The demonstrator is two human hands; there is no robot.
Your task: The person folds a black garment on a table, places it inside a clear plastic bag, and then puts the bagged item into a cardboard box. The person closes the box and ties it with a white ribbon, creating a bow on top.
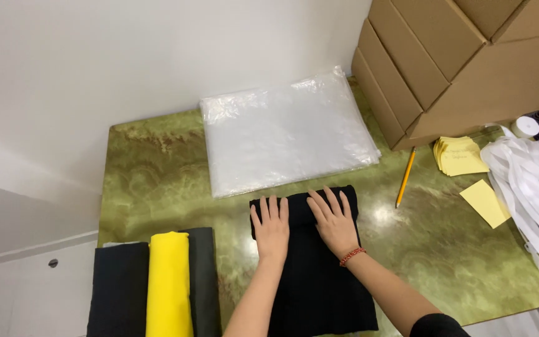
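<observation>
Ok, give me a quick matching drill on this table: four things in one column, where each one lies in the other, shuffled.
Things:
1. black cloth
2. pencil
3. clear plastic bags
4. yellow fabric roll

Places:
A. between two dark rolls at the table's near left
B. under both hands
C. flat against the wall
D. beside the sticky notes

Pairs: 1-B, 2-D, 3-C, 4-A

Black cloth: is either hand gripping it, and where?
Neither grips it. Left hand and right hand press flat on the black cloth at its rolled far end.
</observation>
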